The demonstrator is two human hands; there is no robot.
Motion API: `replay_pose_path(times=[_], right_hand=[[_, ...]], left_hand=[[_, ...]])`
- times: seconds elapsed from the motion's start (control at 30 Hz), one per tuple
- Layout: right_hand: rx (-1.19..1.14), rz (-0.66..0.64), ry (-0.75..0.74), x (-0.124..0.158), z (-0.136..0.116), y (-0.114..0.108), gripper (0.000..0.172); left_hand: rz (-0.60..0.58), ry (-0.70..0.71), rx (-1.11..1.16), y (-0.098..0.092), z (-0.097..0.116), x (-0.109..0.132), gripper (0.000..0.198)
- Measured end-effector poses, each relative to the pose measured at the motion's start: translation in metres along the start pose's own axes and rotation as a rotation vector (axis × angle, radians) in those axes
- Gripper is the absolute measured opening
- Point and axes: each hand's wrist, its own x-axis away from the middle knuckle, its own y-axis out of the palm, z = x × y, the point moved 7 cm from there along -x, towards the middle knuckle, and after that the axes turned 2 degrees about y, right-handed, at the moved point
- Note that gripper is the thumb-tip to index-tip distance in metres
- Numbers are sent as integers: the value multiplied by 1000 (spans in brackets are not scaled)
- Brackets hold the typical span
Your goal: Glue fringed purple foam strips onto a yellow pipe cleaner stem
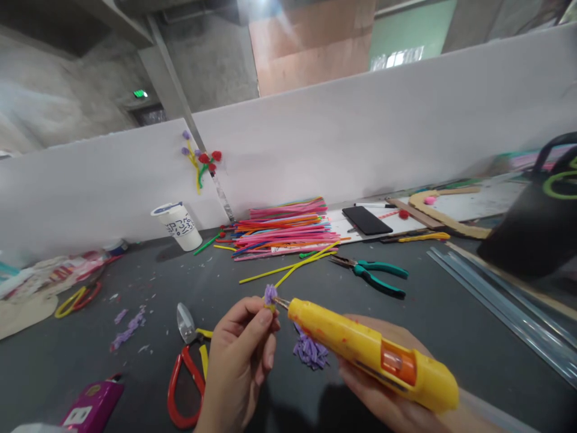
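Observation:
My left hand (pixel 246 355) pinches a small purple pipe-cleaner flower (pixel 270 294) between thumb and fingertips, with a bit of yellow stem at its base. My right hand (pixel 383 367) is wrapped round a yellow glue gun (pixel 360 346), whose metal nozzle (pixel 282 302) points left and meets or nearly touches the flower. Below the nozzle lies a heap of short purple pieces (pixel 311 349), partly behind the gun. Red-handled cutters (pixel 186 373) rest beside my left wrist, their handles partly covered by it. Yellow pipe cleaners (pixel 288 267) lie just beyond the flower.
Teal-handled pliers (pixel 378 276) lie right of centre. Behind are a bundle of coloured pipe cleaners (pixel 283 228), a phone (pixel 367 221) and a white cup (pixel 180 228). A black container (pixel 536 216) stands right, near clear glue sticks (pixel 500 307). A purple power strip (pixel 92 406) sits front left.

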Motion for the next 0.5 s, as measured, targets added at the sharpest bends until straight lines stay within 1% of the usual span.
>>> replay_pose_path(times=[0.13,0.2,0.3,0.4,0.5], right_hand=[[-42,6,-11,3,0,3,30],[-54,36,-10,6,1,2,30],[-80,38,-2,9,2,1,29],[-121,23,24,10,6,3,29],[-155,6,59,9,11,10,32]], left_hand=[[-4,4,-9,0,0,0,18],[-4,4,-9,0,0,0,18],[-7,4,-9,-1,0,0,19],[-11,2,-11,-1,-1,0,19],[-7,-2,-13,-1,-1,0,18]])
